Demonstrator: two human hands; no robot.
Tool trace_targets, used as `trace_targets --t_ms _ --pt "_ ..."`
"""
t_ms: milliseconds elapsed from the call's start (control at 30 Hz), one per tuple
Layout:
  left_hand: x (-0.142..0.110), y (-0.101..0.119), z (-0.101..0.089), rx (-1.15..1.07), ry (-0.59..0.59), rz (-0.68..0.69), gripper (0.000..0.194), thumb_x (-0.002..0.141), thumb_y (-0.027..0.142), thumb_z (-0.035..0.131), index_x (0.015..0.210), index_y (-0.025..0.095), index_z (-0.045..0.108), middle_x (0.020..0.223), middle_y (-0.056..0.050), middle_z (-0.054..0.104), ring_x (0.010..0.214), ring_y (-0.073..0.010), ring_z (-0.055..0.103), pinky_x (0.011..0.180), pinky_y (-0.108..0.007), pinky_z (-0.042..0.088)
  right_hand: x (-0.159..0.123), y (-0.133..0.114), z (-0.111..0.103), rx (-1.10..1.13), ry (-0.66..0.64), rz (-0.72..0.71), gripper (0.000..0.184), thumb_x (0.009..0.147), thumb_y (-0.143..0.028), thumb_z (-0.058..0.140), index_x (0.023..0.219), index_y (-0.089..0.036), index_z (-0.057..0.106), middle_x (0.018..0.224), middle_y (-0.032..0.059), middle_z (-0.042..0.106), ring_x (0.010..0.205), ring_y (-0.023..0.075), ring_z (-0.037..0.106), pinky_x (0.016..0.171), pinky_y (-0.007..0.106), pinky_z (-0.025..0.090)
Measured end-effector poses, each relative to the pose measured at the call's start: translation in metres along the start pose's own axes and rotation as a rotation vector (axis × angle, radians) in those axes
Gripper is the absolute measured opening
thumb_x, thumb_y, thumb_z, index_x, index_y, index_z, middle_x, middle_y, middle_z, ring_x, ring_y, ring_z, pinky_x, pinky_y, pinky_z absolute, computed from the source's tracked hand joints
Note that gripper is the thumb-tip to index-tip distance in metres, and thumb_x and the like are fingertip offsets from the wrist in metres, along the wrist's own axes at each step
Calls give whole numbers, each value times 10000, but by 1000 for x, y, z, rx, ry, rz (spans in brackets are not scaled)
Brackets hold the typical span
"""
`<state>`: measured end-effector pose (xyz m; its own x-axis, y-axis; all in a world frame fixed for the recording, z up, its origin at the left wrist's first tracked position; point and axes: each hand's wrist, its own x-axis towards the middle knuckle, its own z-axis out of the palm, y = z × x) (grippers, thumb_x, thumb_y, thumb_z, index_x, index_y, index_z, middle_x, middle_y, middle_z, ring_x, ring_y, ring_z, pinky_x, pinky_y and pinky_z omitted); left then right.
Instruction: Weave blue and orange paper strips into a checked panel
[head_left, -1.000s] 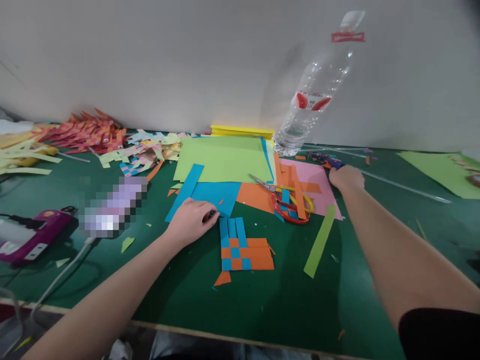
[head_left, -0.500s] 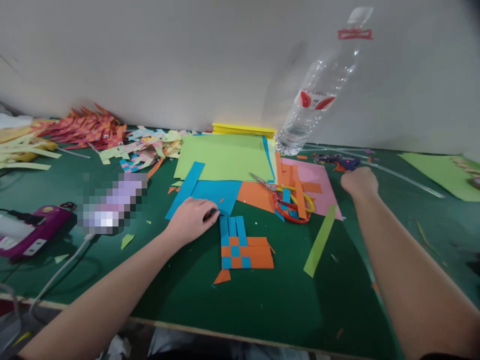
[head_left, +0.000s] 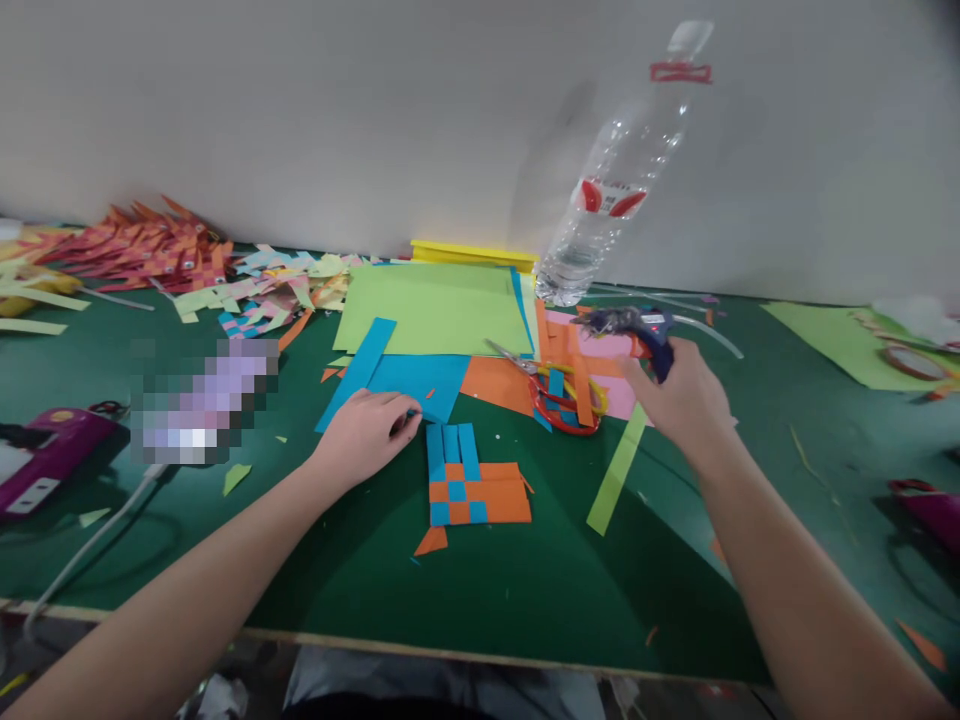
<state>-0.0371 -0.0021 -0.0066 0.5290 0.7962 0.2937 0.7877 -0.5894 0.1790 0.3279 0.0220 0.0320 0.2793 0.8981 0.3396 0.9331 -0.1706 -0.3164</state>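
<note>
In the head view my right hand (head_left: 686, 400) is wrapped round the grip of a dark blue hot glue gun (head_left: 649, 332), its nozzle pointing left, a clear glue stick out of its back. My left hand (head_left: 369, 432) rests with curled fingers on the table, against the blue paper (head_left: 420, 378); what its fingertips hold, if anything, is hidden. Just right of it lies a woven piece of blue and orange paper strips (head_left: 480, 492), with blue ends standing out at its top. Red and yellow-handled scissors (head_left: 566, 405) lie under an orange strip.
A green paper stack (head_left: 427, 310) lies at the back. A plastic bottle (head_left: 622, 150) leans against the wall. A green strip (head_left: 616, 475) lies right of the weaving. At left are a phone (head_left: 214, 400) on a cable, a purple power strip (head_left: 52, 460) and woven paper pieces (head_left: 150, 245).
My right hand has lifted the glue gun from the back right and brought it left, nearer the scissors. My left hand stays by the blue paper. The view has shifted slightly right.
</note>
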Motion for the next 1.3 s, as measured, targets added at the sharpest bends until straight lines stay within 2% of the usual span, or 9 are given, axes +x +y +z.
trace_targets --t_ms 67,233,433,667,767,900,1000,1067,1300 --pt "-1 1 0 22 18 19 230 935 259 405 923 173 618 760 -30 663 677 -192 600 681 -341 401 -12 -10 -1 -20 -19 29 612 774 -544 526 1211 -121 462 1099 197 615 960 358 598 756 425 456" --pt "-5 9 -2 48 43 112 249 951 292 400 932 179 621 855 -48 677 758 -203 615 698 -345 414 -31 -13 6 -84 42 -129 577 791 -518 517 1231 -150 447 1138 176 591 944 348 605 703 414 476" --pt "-8 16 -5 28 72 232 213 951 271 425 925 175 613 849 -46 660 789 -197 604 696 -331 416 -37 -2 10 -144 100 -354 523 811 -462 523 1217 -138 464 1061 152 602 863 305 616 596 338 462" --pt "-8 36 -9 -101 81 434 157 954 238 458 934 191 606 864 -22 677 838 -171 576 780 -327 402 -37 -3 5 -217 102 -553 444 814 -392 517 1180 -145 474 972 130 619 753 270 591 602 340 424" --pt "-5 51 -9 -96 21 547 235 975 132 360 1019 186 585 985 -20 689 911 -165 567 813 -320 392 -35 0 5 -224 105 -561 437 802 -387 525 1163 -143 482 948 125 618 733 260 577 589 330 401" --pt "4 69 -4 11 -97 563 268 950 69 369 1104 158 570 1099 -54 650 1010 -194 542 867 -338 374 -33 4 4 -219 100 -539 443 791 -398 535 1150 -143 493 949 125 618 766 272 576 594 332 392" --pt "12 77 2 93 -130 538 264 959 151 393 1165 148 559 1047 -76 639 962 -225 547 822 -353 382 -32 7 4 -201 97 -519 457 790 -413 534 1150 -135 497 981 131 617 803 281 580 602 333 397" --pt "17 79 5 87 -140 543 275 960 189 395 1176 138 557 1023 -83 636 945 -237 545 803 -364 386 -31 8 4 -196 103 -510 458 791 -418 530 1153 -139 498 994 129 616 818 282 581 606 332 399" --pt "26 65 15 -133 -174 587 449 844 -45 351 1195 168 532 1200 -60 603 1118 -210 462 905 -366 348 -30 9 3 -205 104 -493 458 781 -417 544 1155 -160 494 998 118 615 820 282 585 616 336 415"
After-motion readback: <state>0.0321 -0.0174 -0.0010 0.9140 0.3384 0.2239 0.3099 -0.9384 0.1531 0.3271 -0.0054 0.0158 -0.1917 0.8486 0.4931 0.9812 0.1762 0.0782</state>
